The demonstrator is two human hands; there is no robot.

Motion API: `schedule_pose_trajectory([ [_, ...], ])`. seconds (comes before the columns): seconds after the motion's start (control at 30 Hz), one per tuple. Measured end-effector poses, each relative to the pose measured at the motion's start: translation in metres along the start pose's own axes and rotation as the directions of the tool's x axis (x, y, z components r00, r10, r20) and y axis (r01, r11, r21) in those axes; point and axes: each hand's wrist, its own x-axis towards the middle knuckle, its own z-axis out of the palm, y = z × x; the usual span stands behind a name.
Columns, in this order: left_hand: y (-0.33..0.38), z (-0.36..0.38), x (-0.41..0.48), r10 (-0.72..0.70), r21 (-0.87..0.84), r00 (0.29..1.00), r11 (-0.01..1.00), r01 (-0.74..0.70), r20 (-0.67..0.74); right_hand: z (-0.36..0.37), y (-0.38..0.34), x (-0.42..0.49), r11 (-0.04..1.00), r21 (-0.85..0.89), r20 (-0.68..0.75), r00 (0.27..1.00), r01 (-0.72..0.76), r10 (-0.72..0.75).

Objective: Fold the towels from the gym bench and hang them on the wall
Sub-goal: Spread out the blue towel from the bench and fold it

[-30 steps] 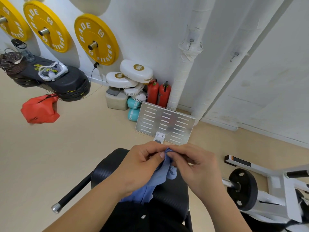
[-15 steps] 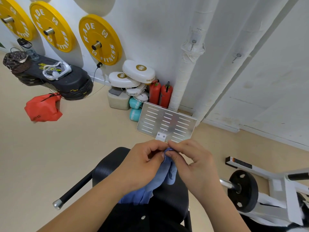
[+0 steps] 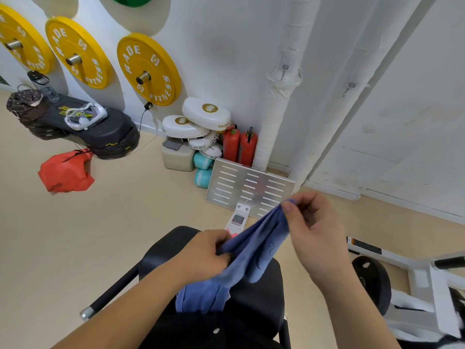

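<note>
Gym bench [image 3: 261, 293]: black pad, just below the towel.
Blue towel [image 3: 251, 258]: strung between both hands, lower end drooping; likely light, limp and unbreakable.
Left hand [image 3: 201, 255]: grips a bunched edge.
Right hand [image 3: 314, 230]: pinches the raised corner.
Best hold: corners, pulled taut.
Wall hook [image 3: 351, 85]: bare, well apart.

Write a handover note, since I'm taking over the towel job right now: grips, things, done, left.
Left grip holds the blue towel bunched near its middle, above the black bench pad.
Right grip pinches a towel corner, raised higher.
Towel stretches between both; its lower end hangs over the pad.
Done: towel picked up.
Left: fold it, hang it on a wall hook; none hangs there yet.
</note>
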Motion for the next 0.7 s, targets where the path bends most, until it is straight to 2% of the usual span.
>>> schedule_pose_trajectory([
  [0.1,-0.027,-0.02,-0.001,-0.07,0.109,0.997,0.991,0.072,-0.014,-0.021,0.005,0.006,1.0,0.027,-0.092,0.996,-0.016,0.018],
  [0.17,-0.036,-0.034,-0.002,-0.099,0.09,0.992,0.99,0.106,-0.076,-0.036,0.012,0.009,0.998,0.038,-0.128,0.991,-0.044,0.048],
  [0.2,-0.036,-0.042,-0.002,-0.119,0.023,0.985,0.992,0.122,-0.123,-0.044,0.016,0.01,0.998,0.027,-0.146,0.987,-0.056,0.059],
  [0.27,-0.03,-0.061,0.001,-0.207,-0.275,0.961,0.949,0.153,-0.182,-0.058,0.027,0.015,0.997,-0.03,-0.17,0.984,-0.069,0.063],
  [0.33,-0.019,-0.08,0.003,-0.284,-0.6,0.953,0.783,0.164,-0.11,-0.066,0.036,0.018,0.995,-0.069,-0.155,0.986,-0.074,0.062],
  [0.37,-0.013,-0.088,0.004,-0.283,-0.696,0.956,0.702,0.154,-0.074,-0.068,0.04,0.019,0.994,-0.078,-0.138,0.988,-0.077,0.066],
  [0.43,-0.004,-0.098,0.004,-0.244,-0.791,0.969,0.6,0.123,-0.035,-0.071,0.046,0.019,0.993,-0.083,-0.106,0.991,-0.088,0.079],
  [0.5,0.0,-0.104,0.004,-0.202,-0.823,0.979,0.561,0.095,-0.024,-0.073,0.052,0.02,0.99,-0.098,-0.087,0.992,-0.098,0.09],
  [0.57,0.001,-0.11,0.005,-0.168,-0.805,0.984,0.591,0.049,-0.064,-0.075,0.055,0.019,0.988,-0.113,-0.071,0.992,-0.11,0.102],
  [0.7,0.005,-0.121,0.011,-0.161,-0.604,0.974,0.797,0.032,-0.162,-0.067,0.054,0.025,0.985,-0.01,-0.055,0.984,-0.169,0.169],
])
